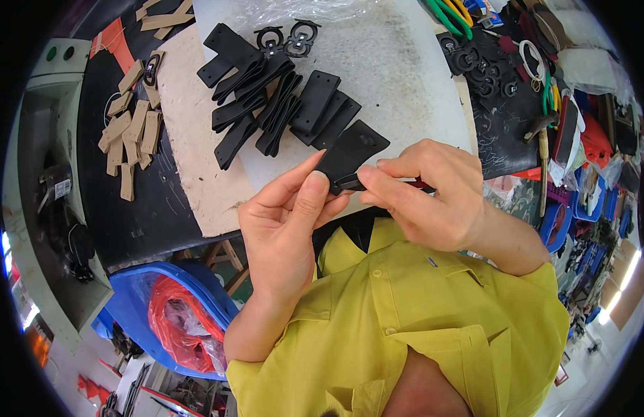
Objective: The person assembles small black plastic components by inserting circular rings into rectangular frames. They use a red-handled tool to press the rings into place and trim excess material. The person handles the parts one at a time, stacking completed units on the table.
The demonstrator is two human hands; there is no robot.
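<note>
Between the thumb and fingers of my left hand (280, 219) is a flat black leather-like strap piece (354, 144), its far end pointing away to the right, with a small mark or hole near that end. My right hand (440, 198) is closed around a slim dark tool with some red on it (424, 186); its kind is unclear. The tool's thin tip reaches the near edge of the strap piece, close to my left thumb. Just beyond lies a pile of similar folded black straps (276, 111). Two black ring-shaped buckles (302, 37) rest behind the pile.
Several tan strap pieces (133, 132) lie on the black tabletop at left. More black buckles (485, 73) sit at the far right, near a hammer (543, 149). A blue bin (214, 288) holding red plastic stands below the table's left edge. Clear plastic film (301, 10) lies at the back.
</note>
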